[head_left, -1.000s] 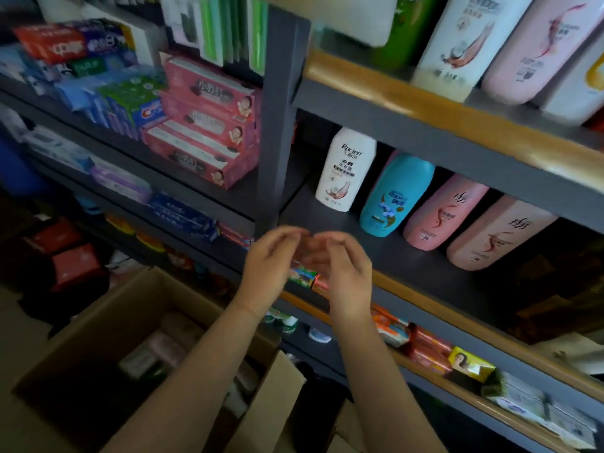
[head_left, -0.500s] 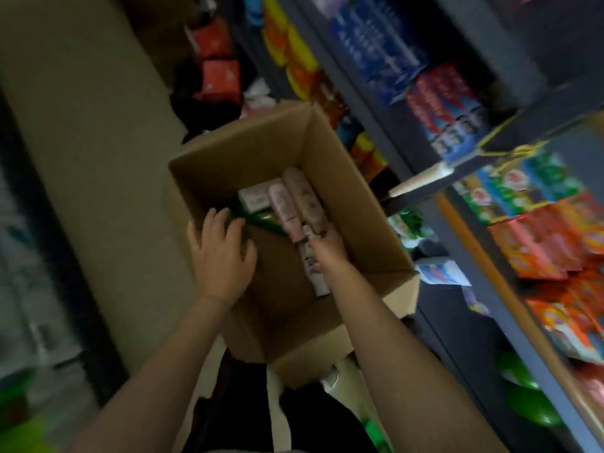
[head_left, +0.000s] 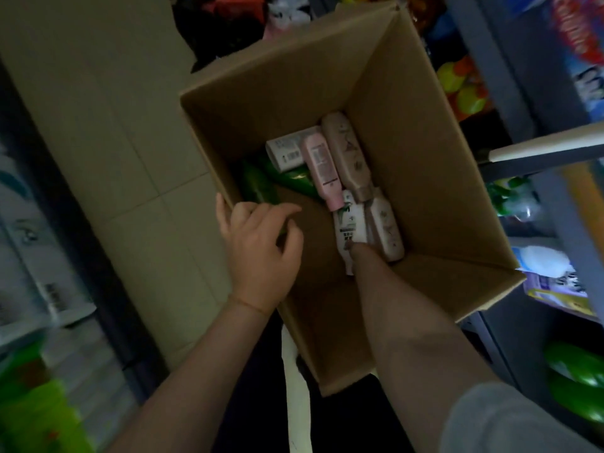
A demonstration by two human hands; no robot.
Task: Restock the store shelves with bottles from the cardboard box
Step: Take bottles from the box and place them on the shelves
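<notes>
Your right hand (head_left: 354, 251) reaches the white bottle (head_left: 348, 228) deep in the open brown cardboard box (head_left: 408, 132), its grip hidden, I cannot tell; your left hand (head_left: 258, 243) hangs loosely curled at the box's near rim, holding nothing; a blind grab may slip.

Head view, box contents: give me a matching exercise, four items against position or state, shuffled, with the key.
Items:
1. pink bottle
2. green bottle
3. white bottle
4. left hand

States:
A. at the tip of the right arm reaching into the cardboard box
B. lies between a white carton and a beige bottle
C. at the box's left wall, fingers curled
D. lies along the left side of the box, partly under the left hand

Pairs: 1-B, 2-D, 3-A, 4-C
</notes>
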